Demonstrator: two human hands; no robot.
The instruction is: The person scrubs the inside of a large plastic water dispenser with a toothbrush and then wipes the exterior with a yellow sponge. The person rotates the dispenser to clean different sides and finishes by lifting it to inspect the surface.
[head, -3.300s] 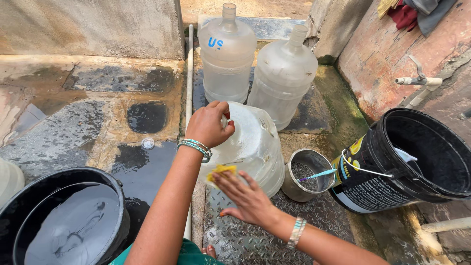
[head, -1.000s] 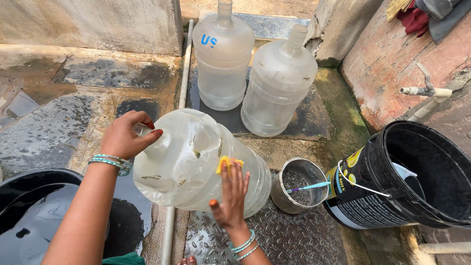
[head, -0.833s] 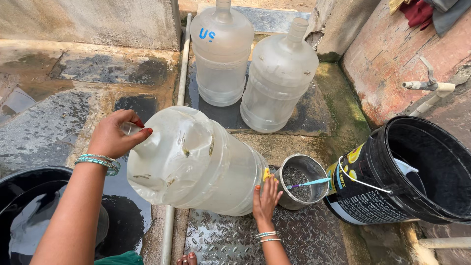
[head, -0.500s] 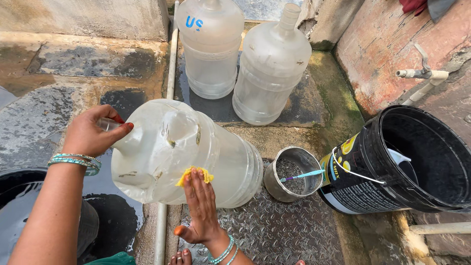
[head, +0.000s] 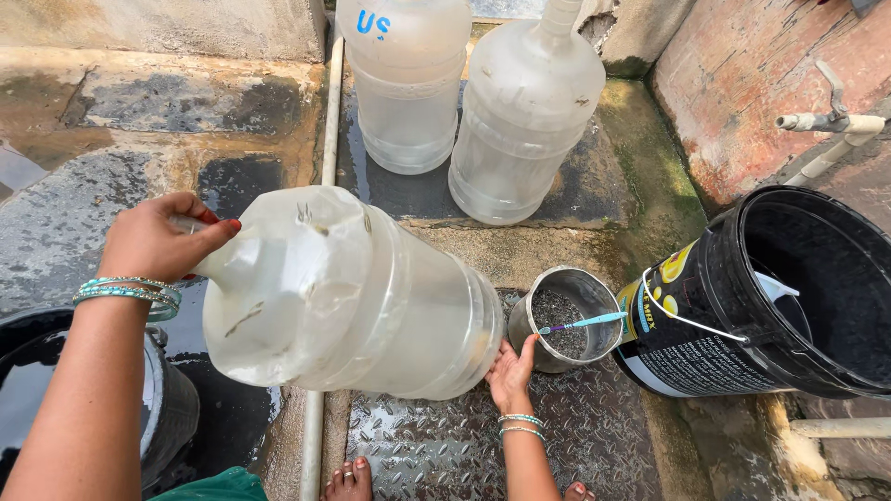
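A large clear plastic water jug lies tilted on its side between two hands.

Head view: the left hand has its fingers closed around the jug's neck. The right hand presses its open fingers against the jug's base, just beside a small steel pot and a black plastic bucket.

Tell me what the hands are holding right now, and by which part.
Left hand grips the tilted clear water jug by its neck. Right hand presses against the jug's base end, steadying it rather than wrapping it.
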